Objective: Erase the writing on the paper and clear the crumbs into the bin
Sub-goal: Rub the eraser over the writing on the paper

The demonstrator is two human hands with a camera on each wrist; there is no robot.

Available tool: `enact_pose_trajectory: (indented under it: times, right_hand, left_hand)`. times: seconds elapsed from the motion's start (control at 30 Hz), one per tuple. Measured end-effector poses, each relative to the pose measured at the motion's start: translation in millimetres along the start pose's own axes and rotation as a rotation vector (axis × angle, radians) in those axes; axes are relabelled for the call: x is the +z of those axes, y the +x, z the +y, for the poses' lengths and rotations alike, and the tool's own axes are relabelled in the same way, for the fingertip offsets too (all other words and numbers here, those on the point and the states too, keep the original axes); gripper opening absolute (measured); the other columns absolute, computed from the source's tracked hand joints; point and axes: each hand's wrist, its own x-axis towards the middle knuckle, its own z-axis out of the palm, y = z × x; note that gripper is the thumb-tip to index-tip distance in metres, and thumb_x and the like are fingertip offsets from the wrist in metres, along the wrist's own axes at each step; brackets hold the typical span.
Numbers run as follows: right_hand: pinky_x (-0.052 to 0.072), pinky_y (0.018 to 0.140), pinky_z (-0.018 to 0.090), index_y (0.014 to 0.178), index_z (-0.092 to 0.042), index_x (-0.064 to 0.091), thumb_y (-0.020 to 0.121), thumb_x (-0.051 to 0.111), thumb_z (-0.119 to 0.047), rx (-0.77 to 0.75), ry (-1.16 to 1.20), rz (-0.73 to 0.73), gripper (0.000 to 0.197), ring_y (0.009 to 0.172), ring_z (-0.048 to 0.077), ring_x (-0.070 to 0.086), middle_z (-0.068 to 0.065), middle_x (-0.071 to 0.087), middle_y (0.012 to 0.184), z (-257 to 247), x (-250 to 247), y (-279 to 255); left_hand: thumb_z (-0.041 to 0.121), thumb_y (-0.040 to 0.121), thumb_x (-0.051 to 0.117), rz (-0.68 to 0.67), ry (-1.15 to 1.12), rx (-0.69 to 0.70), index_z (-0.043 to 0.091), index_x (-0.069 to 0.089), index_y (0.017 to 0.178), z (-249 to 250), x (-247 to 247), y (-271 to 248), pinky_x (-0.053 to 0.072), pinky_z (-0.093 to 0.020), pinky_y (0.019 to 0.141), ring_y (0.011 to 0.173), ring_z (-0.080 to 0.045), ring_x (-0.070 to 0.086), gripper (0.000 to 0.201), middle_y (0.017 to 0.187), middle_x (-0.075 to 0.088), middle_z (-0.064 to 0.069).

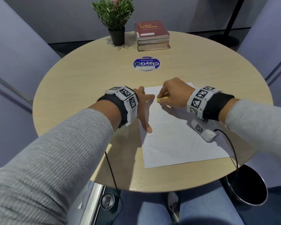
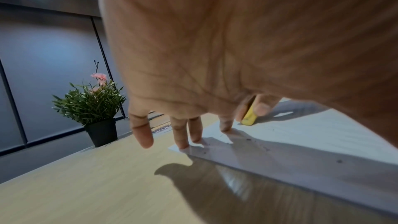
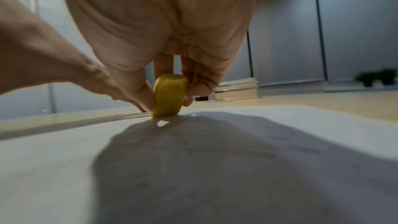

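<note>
The paper (image 1: 177,135) lies on the round bench (image 1: 81,88), at its near side. The right hand (image 1: 173,93) pinches a yellow eraser (image 1: 162,99), fingers (image 3: 137,94) clamped on both sides of it, and presses its end onto the paper near the far left corner. The left hand (image 1: 144,106) lies spread on the paper's left edge, fingers (image 2: 181,135) straight and apart, tips pressing the sheet down; the little finger hangs off the paper. Small dark crumbs (image 2: 339,161) dot the paper near that hand. A black bin (image 1: 248,187) stands on the floor off the paper's near right corner. Beyond the paper sit a round sticker (image 1: 146,63), a stack of 3 books (image 1: 152,35) and a potted plant (image 1: 114,20).
</note>
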Motion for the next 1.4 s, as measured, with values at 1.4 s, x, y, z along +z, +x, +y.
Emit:
enact_pose_trajectory:
  times: [1.4]
  right_hand:
    - [0.047, 0.07, 0.029, 0.088, -0.015, 0.075, 0.08, 0.07, -0.03, 0.008, -0.025, 0.026, 0.018, 0.08, 0.021, 0.06, 0.005, 0.067, 0.085, -1.8, 4.1, -11.4]
  left_hand:
    - [0.072, 0.064, 0.066, 0.004, 0.015, 0.033, 0.021, 0.001, 0.152, 9.2, -4.4, -13.8, 0.017, -0.047, 0.112, 0.143, -0.026, 0.013, 0.121, 0.157, 0.01, -0.003]
